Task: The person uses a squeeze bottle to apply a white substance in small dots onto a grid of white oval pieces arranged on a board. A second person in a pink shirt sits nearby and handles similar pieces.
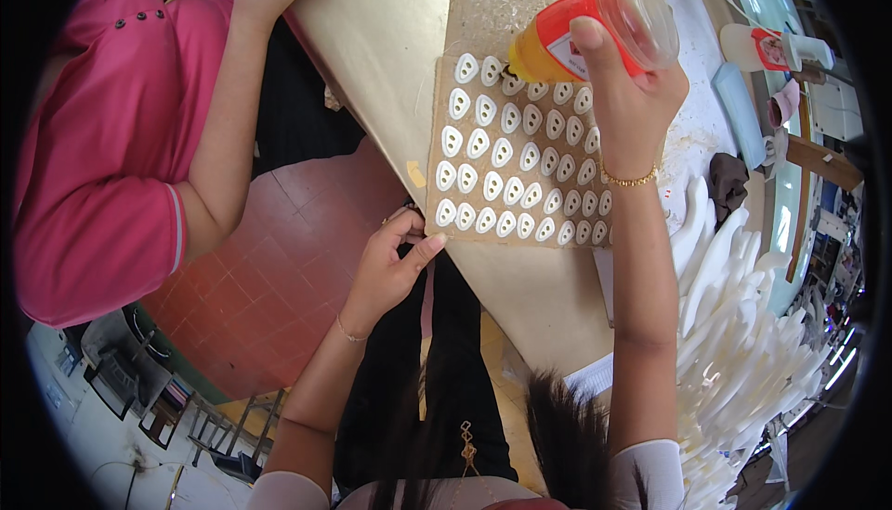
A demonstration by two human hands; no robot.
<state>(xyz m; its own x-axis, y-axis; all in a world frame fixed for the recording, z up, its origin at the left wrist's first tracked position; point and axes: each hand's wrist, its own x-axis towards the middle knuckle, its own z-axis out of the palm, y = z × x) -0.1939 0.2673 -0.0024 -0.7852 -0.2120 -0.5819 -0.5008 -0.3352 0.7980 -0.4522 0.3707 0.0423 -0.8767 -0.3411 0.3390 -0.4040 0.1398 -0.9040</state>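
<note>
My right hand [639,106] is wrapped round a clear squeeze bottle [567,41] with a red and white label. Yellow liquid has gathered toward its tilted nozzle. The tip points down by the back row of small white rounded pieces [502,152], close to the third piece from the left. These pieces lie in rows on a brown cardboard sheet [478,240], most with two small yellowish spots. At the sheet's near left corner my left hand [395,255] pinches the edge, thumb on top. Part of the sheet's right side is hidden behind my right forearm.
Another cardboard sheet [492,8] lies behind, with several white pieces at its far end. More bottles [757,45] stand at the far right. A large heap of white curved strips [734,343] is at my right. A person in pink [130,138] sits at the left, forearm by the table [362,36].
</note>
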